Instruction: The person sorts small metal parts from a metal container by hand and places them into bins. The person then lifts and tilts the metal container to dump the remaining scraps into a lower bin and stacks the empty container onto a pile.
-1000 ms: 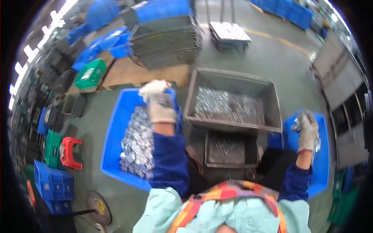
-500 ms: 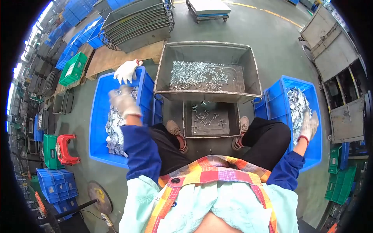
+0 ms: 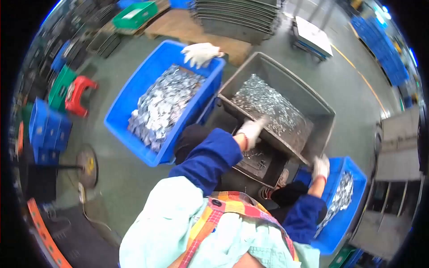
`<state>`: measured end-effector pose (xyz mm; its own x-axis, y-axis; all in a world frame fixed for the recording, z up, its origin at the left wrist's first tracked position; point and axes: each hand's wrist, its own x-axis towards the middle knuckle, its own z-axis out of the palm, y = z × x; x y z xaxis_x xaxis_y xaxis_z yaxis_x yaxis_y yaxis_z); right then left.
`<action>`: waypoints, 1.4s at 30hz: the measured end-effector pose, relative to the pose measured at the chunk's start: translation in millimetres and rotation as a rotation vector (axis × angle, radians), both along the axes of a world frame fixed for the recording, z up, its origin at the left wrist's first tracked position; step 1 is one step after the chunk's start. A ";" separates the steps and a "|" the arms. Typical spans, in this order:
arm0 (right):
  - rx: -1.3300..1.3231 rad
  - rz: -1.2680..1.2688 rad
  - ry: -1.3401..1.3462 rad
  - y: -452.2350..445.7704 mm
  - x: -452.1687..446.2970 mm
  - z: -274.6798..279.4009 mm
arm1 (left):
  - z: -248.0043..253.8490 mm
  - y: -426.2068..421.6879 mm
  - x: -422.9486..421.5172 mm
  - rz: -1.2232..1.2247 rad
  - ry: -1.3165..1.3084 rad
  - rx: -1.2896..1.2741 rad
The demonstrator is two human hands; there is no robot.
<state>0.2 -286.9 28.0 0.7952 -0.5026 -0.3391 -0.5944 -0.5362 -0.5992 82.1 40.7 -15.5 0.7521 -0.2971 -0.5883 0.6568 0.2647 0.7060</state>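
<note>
My left hand (image 3: 251, 131), in a white glove, is at the near rim of the grey metal bin (image 3: 286, 149). Motion blur hides its exact grip. At the bin's near right corner is my right hand (image 3: 321, 167), also gloved and blurred; whether its fingers close on the rim I cannot tell. Small shiny metal pieces (image 3: 268, 102) lie in the bin. Partly hidden beneath it, a lower dark bin (image 3: 241, 169) holds several metal parts (image 3: 257, 163).
To the left, a blue crate (image 3: 129, 96) holds silvery metal pieces (image 3: 165, 107), with a white glove (image 3: 201, 54) over its rim. Another blue crate (image 3: 342, 228) of pieces stands at right. A red stool (image 3: 78, 96) and a round stand base (image 3: 88, 165) are farther left.
Both hands have left the side crates and come to the metal bin in the middle. The view has turned, so the crates and bins appear tilted.
</note>
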 end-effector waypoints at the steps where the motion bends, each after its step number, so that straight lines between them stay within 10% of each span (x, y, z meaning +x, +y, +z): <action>1: 0.175 -0.088 -0.038 7.2 -15.1 0.3 | 3.4 -0.4 -0.8 0.009 0.001 -0.062; 3: 0.414 -0.109 -0.211 -6.0 -34.2 -33.9 | -63.6 -21.4 16.3 0.109 0.030 0.125; 8: 1.259 -0.315 -0.527 -5.9 -15.1 -50.8 | -28.8 -22.0 14.2 0.199 0.060 -0.016; 15: 0.946 -0.372 -0.663 8.4 -21.9 -64.4 | -37.3 -26.3 29.0 0.184 0.004 0.377; 19: 1.311 -0.333 -0.710 46.2 -41.0 -16.6 | -11.0 -9.8 35.3 0.326 0.167 0.464; 21: 1.694 -0.100 -0.628 5.2 -67.3 -11.9 | -9.9 -9.5 32.6 0.389 0.159 0.344; 39: 1.738 0.445 -0.790 151.8 -134.4 233.5 | 3.8 -66.1 -52.3 0.201 0.413 -0.822; 42: 1.642 0.477 -0.647 180.3 -128.4 228.1 | 0.0 -81.5 -67.3 0.070 0.365 -0.478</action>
<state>-128.3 -106.6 256.1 0.9458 0.2668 0.1849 -0.0727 0.7292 -0.6804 14.8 -40.8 -15.5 0.5545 -0.5491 -0.6253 0.8035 0.5488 0.2306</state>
